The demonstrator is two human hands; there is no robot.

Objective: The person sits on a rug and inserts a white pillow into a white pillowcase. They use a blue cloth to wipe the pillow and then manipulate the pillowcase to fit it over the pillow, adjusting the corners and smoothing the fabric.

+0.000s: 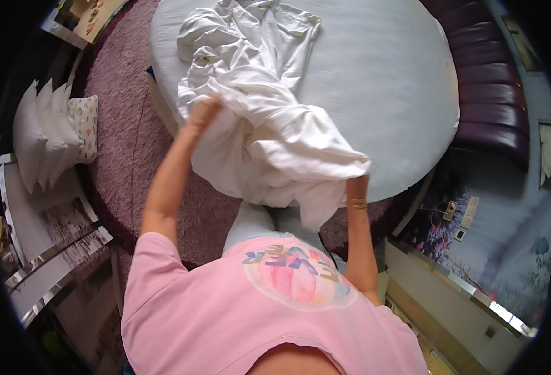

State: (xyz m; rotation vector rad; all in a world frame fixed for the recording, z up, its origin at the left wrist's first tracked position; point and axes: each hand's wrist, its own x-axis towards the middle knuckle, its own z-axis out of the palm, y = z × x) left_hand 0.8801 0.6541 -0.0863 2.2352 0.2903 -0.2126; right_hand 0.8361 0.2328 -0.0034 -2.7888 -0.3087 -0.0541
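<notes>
A large white bedding cloth (pixel 266 112), perhaps a duvet cover, lies rumpled along the left part of a round bed and hangs over its near edge. My left hand (pixel 206 111), a little blurred, grips a fold of it at the left. At the right, a raised corner of the cloth is in my right hand (pixel 358 182), whose fingers are mostly hidden by the fabric. Beneath the cloth, the mattress (pixel 378 103) wears a smooth pale fitted sheet.
A purple padded headboard (pixel 486 84) curves round the bed's right side. Mauve carpet (pixel 116 117) covers the floor at left. Several white pillows (pixel 45 136) and a patterned pillow (pixel 84 129) stand upright by the left wall. Wall sockets (pixel 470 212) with a thin cable are at right.
</notes>
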